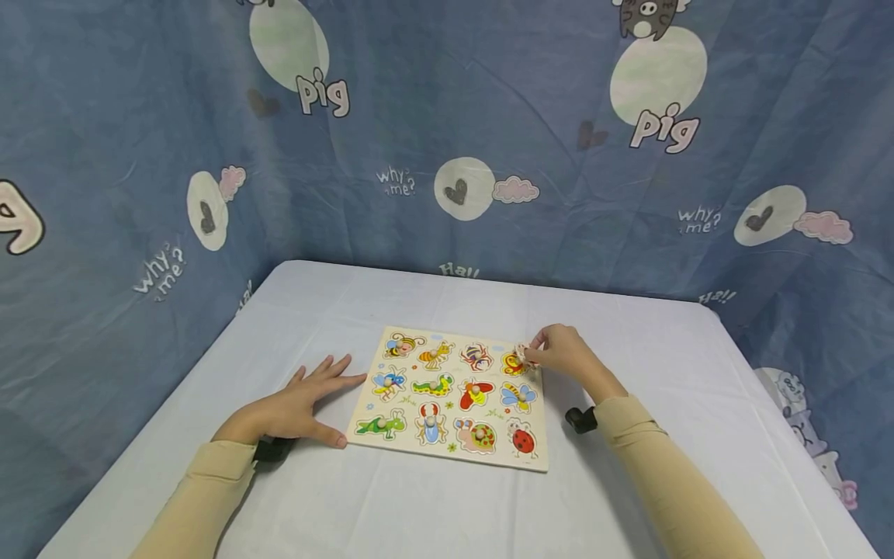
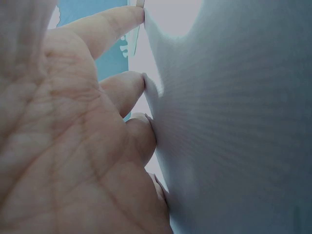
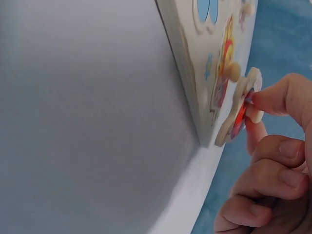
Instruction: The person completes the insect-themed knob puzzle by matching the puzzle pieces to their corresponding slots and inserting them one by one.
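Observation:
A wooden knob puzzle board (image 1: 410,441) with cartoon insects lies on the white table. At its far right corner my right hand (image 1: 566,353) pinches a puzzle piece (image 3: 239,112) by its knob, between thumb and finger. That piece is tilted, shows red on its face, and overlaps the yellow butterfly picture (image 1: 513,364) in the head view. My left hand (image 1: 300,400) rests on the table with fingers spread, index fingertip and thumb right at the board's left edge. Its palm fills the left wrist view, fingertips against the white cloth. A red ladybug picture (image 1: 522,442) shows at the near right corner, without a knob.
White cloth (image 1: 447,512) covers the table around the board. Blue printed fabric (image 1: 461,101) hangs behind and at both sides. Several other insect pieces, such as the green caterpillar (image 1: 433,385), lie in the board. Black devices (image 1: 581,420) sit at both wrists.

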`<state>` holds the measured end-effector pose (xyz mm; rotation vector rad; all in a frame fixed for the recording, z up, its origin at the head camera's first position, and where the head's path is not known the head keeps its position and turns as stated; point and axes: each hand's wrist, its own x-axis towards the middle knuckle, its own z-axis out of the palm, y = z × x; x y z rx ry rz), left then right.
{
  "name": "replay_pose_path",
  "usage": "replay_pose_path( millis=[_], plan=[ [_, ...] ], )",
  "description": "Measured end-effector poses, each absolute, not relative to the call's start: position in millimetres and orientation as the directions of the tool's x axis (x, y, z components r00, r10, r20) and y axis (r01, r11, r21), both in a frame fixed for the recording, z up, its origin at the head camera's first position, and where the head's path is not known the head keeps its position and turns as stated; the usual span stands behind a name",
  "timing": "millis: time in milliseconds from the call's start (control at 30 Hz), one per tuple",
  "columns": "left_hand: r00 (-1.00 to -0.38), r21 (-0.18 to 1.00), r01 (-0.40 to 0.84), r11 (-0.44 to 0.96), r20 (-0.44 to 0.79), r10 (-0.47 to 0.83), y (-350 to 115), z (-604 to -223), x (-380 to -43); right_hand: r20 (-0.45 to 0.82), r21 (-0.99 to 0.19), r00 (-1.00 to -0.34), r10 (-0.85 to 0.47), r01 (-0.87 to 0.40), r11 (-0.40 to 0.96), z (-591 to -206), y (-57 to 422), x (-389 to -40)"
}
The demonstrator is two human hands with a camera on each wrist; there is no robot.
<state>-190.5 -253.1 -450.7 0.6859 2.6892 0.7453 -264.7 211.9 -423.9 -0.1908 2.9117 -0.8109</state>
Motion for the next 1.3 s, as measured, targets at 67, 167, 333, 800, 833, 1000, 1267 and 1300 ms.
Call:
replay_pose_path(
  millis=[67, 167, 333, 800, 833, 1000, 1267, 1300],
  plan=[
    [-0.852, 0.541, 0.368, 0.757, -0.13, 0.507, -253.2, -450.9, -190.3, -0.073, -0.532, -0.985, -0.155, -0.093, 0.842, -424.4, 211.9, -259.1],
    [-0.852, 0.54, 0.368, 0.757, -0.13, 0.507, -253.2, -450.8, -190.3, -0.07, -0.545, -0.985, -0.161, -0.097, 0.833, -423.8, 211.7, -250.5],
    [-0.851, 0.543, 0.378, 0.75, -0.116, 0.513, -252.2, -450.1, -190.8, -0.073, -0.564, -0.985, -0.154, -0.087, 0.821, -420.4, 212.4, -235.7],
    [-0.852, 0.542, 0.368, 0.755, -0.128, 0.507, -252.6, -449.9, -190.3, -0.082, -0.604, -0.983, -0.165, -0.083, 0.793, -413.5, 221.2, -199.6],
    [-0.853, 0.542, 0.367, 0.756, -0.129, 0.506, -252.5, -449.9, -190.3, -0.089, -0.61, -0.982, -0.164, -0.076, 0.788, -414.1, 220.8, -197.5],
    [-0.853, 0.536, 0.367, 0.76, -0.132, 0.505, -252.3, -450.0, -191.0, -0.096, -0.631, -0.979, -0.178, -0.079, 0.772, -416.4, 217.3, -186.8],
    [-0.852, 0.527, 0.372, 0.764, -0.133, 0.507, -253.3, -451.4, -192.1, -0.091, -0.638, -0.973, -0.211, -0.106, 0.762, -421.3, 211.5, -171.6],
    [-0.852, 0.527, 0.373, 0.764, -0.132, 0.507, -253.6, -450.9, -192.0, -0.093, -0.641, -0.972, -0.216, -0.107, 0.76, -422.3, 210.6, -170.2]
  ],
)
